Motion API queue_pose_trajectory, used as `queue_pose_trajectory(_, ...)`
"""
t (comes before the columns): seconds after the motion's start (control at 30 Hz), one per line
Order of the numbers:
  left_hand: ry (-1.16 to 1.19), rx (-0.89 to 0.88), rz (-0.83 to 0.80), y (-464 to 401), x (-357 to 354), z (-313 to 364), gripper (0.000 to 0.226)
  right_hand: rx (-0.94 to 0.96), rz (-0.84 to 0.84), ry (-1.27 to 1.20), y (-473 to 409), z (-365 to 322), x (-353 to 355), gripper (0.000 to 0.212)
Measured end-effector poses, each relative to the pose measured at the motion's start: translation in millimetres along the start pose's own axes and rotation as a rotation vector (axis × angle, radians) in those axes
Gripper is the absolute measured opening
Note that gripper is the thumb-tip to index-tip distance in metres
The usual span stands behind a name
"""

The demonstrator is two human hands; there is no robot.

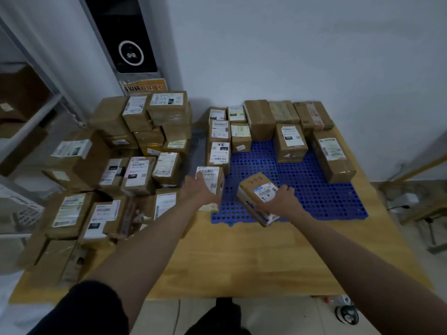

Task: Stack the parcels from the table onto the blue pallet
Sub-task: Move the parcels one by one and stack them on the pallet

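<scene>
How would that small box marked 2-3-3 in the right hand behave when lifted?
The 2-3-3 box is probably light, since the right hand alone holds it tilted. Its square cardboard sides suggest it stays stiff and won't roll.

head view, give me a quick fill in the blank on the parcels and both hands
1. The right hand grips a parcel handwritten ___.
2. The left hand holds a white-labelled parcel at the pallet's ___ edge.
3. The perforated pallet is coloured ___.
4. The pallet lies on a ___ table.

Missing words: 2-3-3; left; blue; wooden
</scene>
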State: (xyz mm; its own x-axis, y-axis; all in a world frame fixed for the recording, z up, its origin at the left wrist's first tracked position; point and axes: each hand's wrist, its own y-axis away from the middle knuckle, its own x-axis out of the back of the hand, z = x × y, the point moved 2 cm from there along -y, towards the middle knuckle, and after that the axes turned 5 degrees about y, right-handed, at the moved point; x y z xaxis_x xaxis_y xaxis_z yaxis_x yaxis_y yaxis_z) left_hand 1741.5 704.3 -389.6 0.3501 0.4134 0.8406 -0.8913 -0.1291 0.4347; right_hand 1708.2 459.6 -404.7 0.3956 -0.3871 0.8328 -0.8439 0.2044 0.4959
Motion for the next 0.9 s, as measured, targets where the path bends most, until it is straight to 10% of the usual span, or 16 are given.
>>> queue_pose_trajectory(0.9,-0.050,0.039,-0.016,-117,-57,33,0.117,-0.119,-0.058,-0.076,-91,12,-17,0.112)
